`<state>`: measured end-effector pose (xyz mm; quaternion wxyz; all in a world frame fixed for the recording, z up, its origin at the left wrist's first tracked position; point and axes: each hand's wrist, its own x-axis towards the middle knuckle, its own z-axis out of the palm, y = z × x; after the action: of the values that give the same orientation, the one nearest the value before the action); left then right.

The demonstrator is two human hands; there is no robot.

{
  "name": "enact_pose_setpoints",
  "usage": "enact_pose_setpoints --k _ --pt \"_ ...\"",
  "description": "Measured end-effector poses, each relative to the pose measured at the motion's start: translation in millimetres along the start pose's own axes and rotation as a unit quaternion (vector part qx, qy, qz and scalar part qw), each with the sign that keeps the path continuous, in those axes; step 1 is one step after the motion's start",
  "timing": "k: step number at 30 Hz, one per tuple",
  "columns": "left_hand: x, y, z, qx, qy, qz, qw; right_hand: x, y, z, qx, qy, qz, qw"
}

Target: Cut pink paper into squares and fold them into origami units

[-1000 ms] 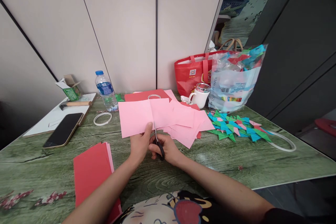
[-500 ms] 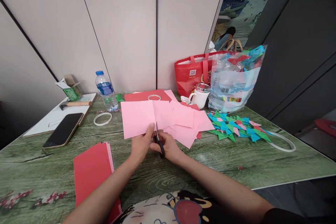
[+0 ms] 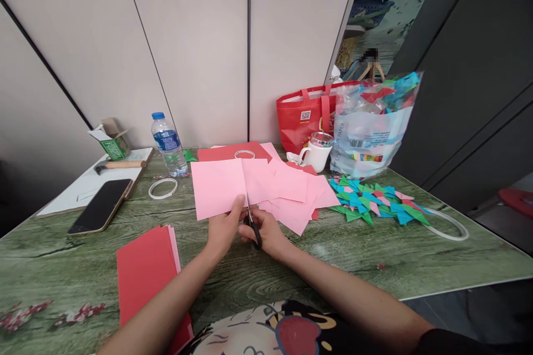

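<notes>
L hand (image 3: 222, 231) pinches pink sheet (image 3: 216, 186) at its lower edge, above the table (image 3: 333, 258). R hand (image 3: 268, 234) wrapped on scissors (image 3: 252, 226). Blades crept slightly up the mid-crease vs 1 s ago, so cut looks barely started.

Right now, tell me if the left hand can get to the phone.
Probably yes. The phone lies left of the left hand, with only bare table between them, but that hand is pinching the pink sheet and would have to let go.
</notes>
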<state>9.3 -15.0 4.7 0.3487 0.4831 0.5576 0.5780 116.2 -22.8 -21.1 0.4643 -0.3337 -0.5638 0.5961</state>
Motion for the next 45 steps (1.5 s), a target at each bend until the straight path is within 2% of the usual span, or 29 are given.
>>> enact_pose_setpoints --k 13,16,23,27,31,37,45 --pt "4.1 -10.2 -0.5 -0.035 0.000 0.016 0.999 -0.9 -1.4 0.7 -0.041 0.004 0.006 0.999" --pt "4.0 -6.7 0.6 -0.067 0.003 0.004 0.998 -0.8 -1.2 0.4 -0.039 0.006 0.003 0.999" --pt "7.3 9.6 1.9 -0.181 0.057 -0.047 0.981 0.2 2.6 -0.9 -0.021 0.023 0.021 0.999" --pt "6.7 7.5 1.0 -0.129 0.073 -0.060 0.987 0.3 0.6 -1.9 -0.021 0.025 0.020 0.999" --pt "4.0 1.6 1.1 -0.077 0.063 -0.038 0.994 1.0 -4.7 -4.4 -0.024 0.040 -0.007 0.999" --pt "4.5 -3.2 -0.1 -0.068 0.057 -0.027 0.996 1.6 -7.0 -6.7 -0.030 0.039 -0.010 0.999" --pt "2.9 6.8 1.5 -0.073 0.065 -0.035 0.995 1.4 -7.5 -7.2 -0.030 0.025 -0.012 0.999"
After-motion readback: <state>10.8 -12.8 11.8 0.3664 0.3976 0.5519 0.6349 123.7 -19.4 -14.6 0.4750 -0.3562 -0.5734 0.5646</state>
